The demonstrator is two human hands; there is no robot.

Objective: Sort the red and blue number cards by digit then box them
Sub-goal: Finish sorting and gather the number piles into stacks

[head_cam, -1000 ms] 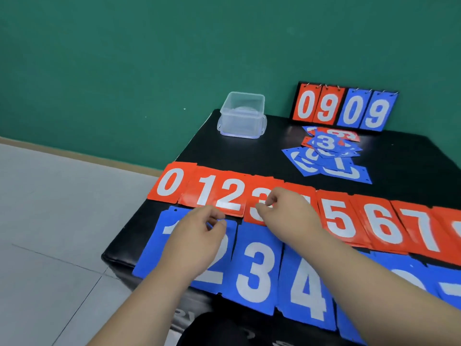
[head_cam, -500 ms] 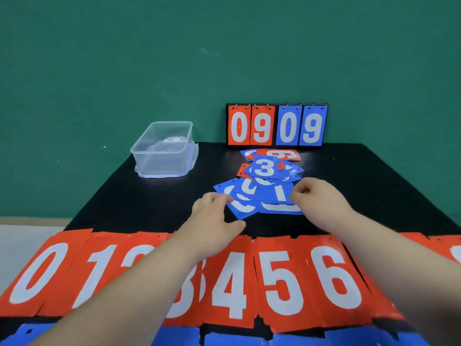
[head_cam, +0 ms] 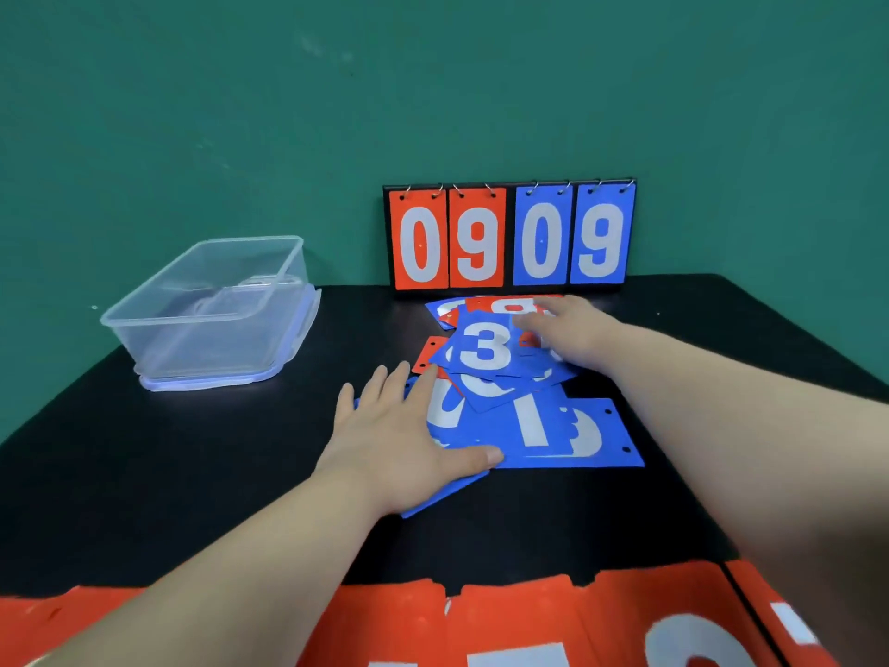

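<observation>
We see a plain indoor room, more a bare set-up space than a home or shop; we cannot tell its exact kind. A flat green wall rises behind a black table set against it. A flip scoreboard stands at the wall, with a clear plastic box and loose number cards on the tabletop.

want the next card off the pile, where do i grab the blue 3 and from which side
Probably the right edge, from the right. The blue 3 card lies flat on top with no card over it, and the right hand rests at that edge, so it can be lifted and pinched there. The left hand presses the lower blue cards flat.
</observation>
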